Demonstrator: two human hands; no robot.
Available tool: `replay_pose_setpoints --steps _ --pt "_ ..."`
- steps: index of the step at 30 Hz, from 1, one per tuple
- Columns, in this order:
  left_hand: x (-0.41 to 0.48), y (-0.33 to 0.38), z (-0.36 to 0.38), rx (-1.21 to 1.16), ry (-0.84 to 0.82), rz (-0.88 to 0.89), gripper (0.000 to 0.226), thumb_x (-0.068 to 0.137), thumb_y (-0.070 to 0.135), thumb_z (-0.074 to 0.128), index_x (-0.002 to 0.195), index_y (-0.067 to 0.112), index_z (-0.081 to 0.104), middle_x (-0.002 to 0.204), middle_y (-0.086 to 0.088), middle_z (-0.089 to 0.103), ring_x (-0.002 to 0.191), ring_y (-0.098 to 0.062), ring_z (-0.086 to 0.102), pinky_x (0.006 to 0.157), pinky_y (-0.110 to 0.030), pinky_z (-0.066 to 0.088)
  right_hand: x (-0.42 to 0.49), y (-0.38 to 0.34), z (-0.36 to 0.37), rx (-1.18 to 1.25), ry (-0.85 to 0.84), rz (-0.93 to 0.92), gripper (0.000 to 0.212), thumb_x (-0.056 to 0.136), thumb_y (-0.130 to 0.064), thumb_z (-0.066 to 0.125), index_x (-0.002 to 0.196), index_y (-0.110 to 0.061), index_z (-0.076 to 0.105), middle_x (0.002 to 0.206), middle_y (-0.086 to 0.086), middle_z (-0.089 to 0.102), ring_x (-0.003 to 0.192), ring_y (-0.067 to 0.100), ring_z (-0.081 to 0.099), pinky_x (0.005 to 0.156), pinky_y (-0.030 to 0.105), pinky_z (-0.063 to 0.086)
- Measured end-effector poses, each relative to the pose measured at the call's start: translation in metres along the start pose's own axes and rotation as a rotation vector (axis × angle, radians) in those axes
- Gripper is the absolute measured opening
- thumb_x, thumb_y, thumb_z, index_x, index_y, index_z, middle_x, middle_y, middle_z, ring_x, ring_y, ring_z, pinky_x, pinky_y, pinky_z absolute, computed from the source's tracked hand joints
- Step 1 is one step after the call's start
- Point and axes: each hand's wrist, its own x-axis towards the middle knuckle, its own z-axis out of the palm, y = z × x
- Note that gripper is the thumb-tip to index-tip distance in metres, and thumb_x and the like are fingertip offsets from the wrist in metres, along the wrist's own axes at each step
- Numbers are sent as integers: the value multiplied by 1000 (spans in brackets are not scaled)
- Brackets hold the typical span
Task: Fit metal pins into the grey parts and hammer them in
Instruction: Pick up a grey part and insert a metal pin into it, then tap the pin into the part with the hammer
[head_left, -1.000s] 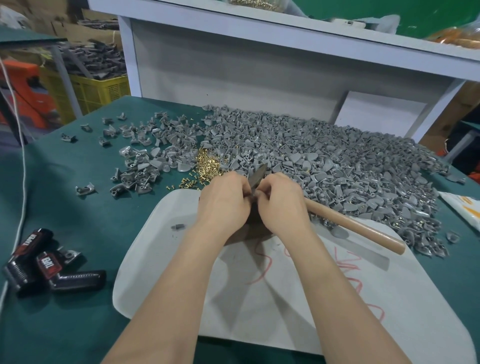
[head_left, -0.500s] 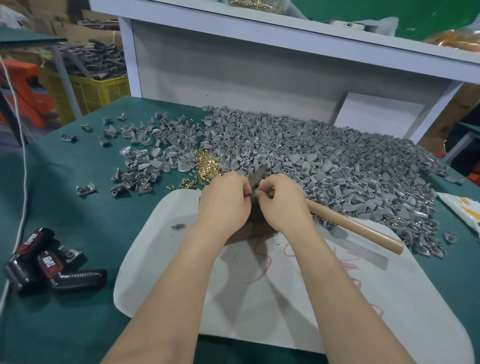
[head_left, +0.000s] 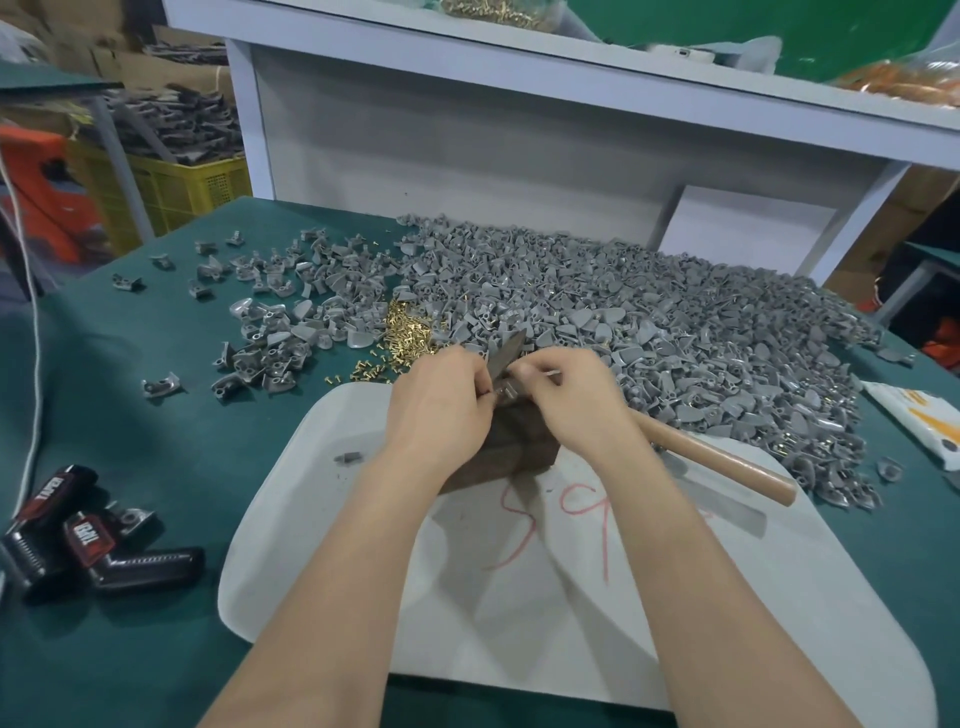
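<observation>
My left hand (head_left: 441, 405) and my right hand (head_left: 569, 397) meet over a dark wooden block (head_left: 511, 457) on the white board (head_left: 571, 597). Between the fingertips of both hands sits a small grey part (head_left: 505, 392). My right hand also grips a hammer: its metal head (head_left: 506, 352) sticks up between the hands and its wooden handle (head_left: 727, 467) runs out to the right. A large heap of grey parts (head_left: 649, 332) lies behind the hands. A small pile of brass pins (head_left: 408, 338) lies just left of it. Whether a pin is in the part is hidden.
A looser group of grey parts (head_left: 270, 343) lies at the left on the green table (head_left: 130, 415). Black-and-red tools (head_left: 88, 545) lie at the near left by a white cable (head_left: 31, 322). A white shelf unit (head_left: 519, 130) stands behind, and a white packet (head_left: 924, 421) lies at the right.
Both hands stay together over the block with only small finger movements on the grey part. The hammer has not shifted.
</observation>
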Motion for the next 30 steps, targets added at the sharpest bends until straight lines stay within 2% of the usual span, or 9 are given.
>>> replay_pose_setpoints --steps 3,5,8,12,14,18,25,28,30 --pt "0 -2 0 -13 1 0 6 88 20 62 83 19 63 99 -3 64 98 -27 59 85 -40 49 5 22 -15 -76 161 99 23 96 -18 49 111 -18 67 111 2 67 100 20 60 90 29 45" --pt "0 -2 1 -11 2 -5 7 88 19 61 82 18 63 98 -3 64 96 -26 59 84 -40 49 9 35 -18 -285 107 172 24 95 -24 52 115 -19 64 116 6 65 106 26 58 95 37 45" --pt "1 -1 1 -7 1 -23 8 87 21 61 80 19 64 95 -2 65 93 -25 60 82 -39 50 12 37 -11 -512 -37 231 24 93 -34 53 111 -22 64 111 6 65 105 28 56 93 37 42" --pt "1 -1 1 7 14 -40 8 87 23 62 80 20 65 95 -1 65 92 -23 60 80 -37 50 16 29 -15 -629 -82 133 24 94 -34 50 106 -16 62 103 8 61 91 28 52 79 35 40" --pt "1 -2 0 17 28 -52 7 87 23 61 80 20 64 95 -1 66 92 -24 60 80 -37 50 16 26 -21 -615 -117 110 22 94 -29 50 103 -10 56 99 11 60 80 26 49 70 31 39" --pt "2 -5 1 36 42 -54 6 88 23 60 84 20 64 94 -1 64 92 -24 59 83 -38 48 10 26 -26 -354 -163 144 20 92 -21 52 100 -5 45 97 16 64 81 31 65 72 39 51" --pt "4 -6 3 -13 42 -66 7 88 19 60 84 17 65 91 -3 64 89 -24 59 75 -34 47 -26 25 -36 -163 75 -67 44 95 -26 51 138 -29 45 122 0 63 107 24 57 74 23 34" --pt "3 -6 3 -14 41 -65 8 88 18 60 87 14 67 92 -7 66 90 -28 60 78 -36 50 -38 20 -41 -137 151 -157 47 94 -24 53 137 -40 43 110 -4 68 82 14 60 67 19 35" --pt "2 -6 3 -27 43 -59 10 88 18 61 86 12 68 90 -9 66 89 -31 60 78 -38 51 -47 11 -44 -91 259 -223 52 93 -20 56 136 -46 42 101 -5 71 66 -3 55 58 9 35"
